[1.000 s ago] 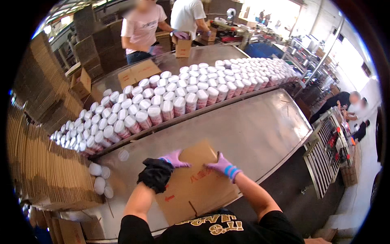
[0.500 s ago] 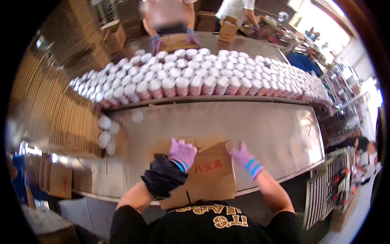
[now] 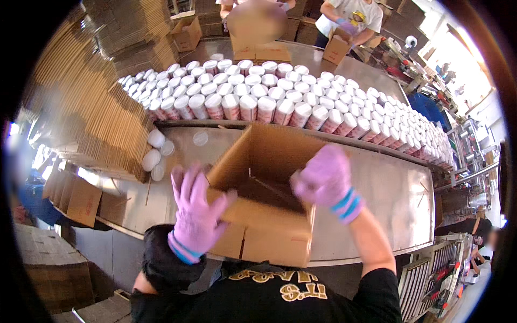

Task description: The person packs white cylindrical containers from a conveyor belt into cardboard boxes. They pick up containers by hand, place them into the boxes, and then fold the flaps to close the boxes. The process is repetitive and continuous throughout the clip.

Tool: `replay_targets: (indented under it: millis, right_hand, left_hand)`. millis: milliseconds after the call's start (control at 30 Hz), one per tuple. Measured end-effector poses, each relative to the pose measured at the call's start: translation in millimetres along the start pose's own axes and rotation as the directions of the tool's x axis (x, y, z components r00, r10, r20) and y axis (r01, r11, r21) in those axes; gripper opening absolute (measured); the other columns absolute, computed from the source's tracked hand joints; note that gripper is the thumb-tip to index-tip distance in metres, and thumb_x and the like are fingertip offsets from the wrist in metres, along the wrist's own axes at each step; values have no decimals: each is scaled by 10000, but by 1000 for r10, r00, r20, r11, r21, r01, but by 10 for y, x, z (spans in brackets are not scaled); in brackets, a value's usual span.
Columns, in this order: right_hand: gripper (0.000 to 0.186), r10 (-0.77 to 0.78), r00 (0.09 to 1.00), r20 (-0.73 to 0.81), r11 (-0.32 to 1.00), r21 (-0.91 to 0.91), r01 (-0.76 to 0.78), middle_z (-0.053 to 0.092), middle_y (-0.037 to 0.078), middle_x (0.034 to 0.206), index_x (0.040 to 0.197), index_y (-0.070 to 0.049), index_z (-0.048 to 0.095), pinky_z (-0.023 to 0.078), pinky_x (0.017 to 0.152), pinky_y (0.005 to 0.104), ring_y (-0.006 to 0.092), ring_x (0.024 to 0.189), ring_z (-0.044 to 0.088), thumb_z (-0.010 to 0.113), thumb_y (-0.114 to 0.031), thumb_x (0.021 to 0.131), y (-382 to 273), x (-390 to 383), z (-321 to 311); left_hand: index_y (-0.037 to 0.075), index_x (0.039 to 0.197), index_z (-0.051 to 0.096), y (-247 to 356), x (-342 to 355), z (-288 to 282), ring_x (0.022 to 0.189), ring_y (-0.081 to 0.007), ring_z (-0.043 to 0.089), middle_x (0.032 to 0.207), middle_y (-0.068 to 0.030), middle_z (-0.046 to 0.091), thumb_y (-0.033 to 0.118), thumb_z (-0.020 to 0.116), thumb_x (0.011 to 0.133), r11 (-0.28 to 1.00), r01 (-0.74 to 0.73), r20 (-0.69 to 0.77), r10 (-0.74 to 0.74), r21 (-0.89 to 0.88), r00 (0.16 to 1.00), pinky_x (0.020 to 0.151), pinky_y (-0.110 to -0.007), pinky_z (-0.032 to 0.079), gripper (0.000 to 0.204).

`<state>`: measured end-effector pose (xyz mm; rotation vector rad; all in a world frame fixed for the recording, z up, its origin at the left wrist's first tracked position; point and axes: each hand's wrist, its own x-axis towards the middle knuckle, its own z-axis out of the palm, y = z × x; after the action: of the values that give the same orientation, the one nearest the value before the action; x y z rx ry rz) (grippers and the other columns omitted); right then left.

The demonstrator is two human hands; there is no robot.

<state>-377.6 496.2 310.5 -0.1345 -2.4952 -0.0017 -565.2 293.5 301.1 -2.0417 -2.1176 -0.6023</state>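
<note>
Open brown cardboard box, on grey metal table. Purple-gloved left hand at box's left, fingers spread, released; purple-gloved right hand at box's right, fingers curled, grip cannot be told.

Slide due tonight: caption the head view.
Gloved left hand and right hand at an open cardboard box near white-topped containers.

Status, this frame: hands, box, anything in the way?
Left hand open at cardboard box, contact unclear. Right hand blurred over right rim, grip unclear. Box open. White-lidded cans beyond, not blocking.
</note>
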Motion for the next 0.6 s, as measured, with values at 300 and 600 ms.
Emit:
replay_targets:
  millis: [300,600]
  right_hand:
    - [474,-117,990,76,883,-448,139,518,100,1101,1116,-98,514,384,906,407,270,1028,484,552,-343,712,-40,239,194]
    - [613,185,973,139,977,77,-197,538,150,1055,1190,-64,421,362,922,414,258,1036,491,663,-365,713,-251,-432,114]
  left_hand:
    - [34,795,615,-476,760,375,868,-323,531,833,-162,576,513,547,748,927,-336,244,369,-167,897,772,-408,413,485]
    - [30,1068,521,-402,510,575,1029,-352,459,1133,-216,456,216,583,796,813,-4,-5,2,-582,1000,893,-423,361,336]
